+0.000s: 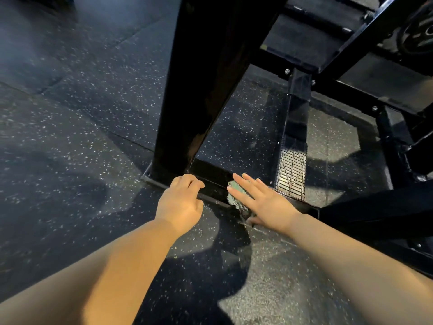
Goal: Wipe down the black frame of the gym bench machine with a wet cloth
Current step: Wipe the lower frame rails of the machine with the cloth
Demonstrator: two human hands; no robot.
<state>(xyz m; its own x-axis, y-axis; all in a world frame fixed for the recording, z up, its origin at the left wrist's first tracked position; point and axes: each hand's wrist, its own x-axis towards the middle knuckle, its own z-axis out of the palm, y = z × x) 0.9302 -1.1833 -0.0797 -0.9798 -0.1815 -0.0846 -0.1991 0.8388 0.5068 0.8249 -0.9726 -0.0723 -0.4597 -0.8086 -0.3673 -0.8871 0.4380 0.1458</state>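
The black frame of the gym bench machine fills the upper middle and right: a thick upright post rises from a low base bar lying on the floor. A small green cloth lies on that base bar, mostly covered by my right hand, which presses it flat with straight, spread fingers. My left hand rests its curled fingertips on the base bar just left of the cloth, near the foot of the post.
Dark speckled rubber floor spreads to the left and below. A ribbed metal footplate sits on a second frame bar right of my hand. More black frame bars and a weight plate stand at the upper right.
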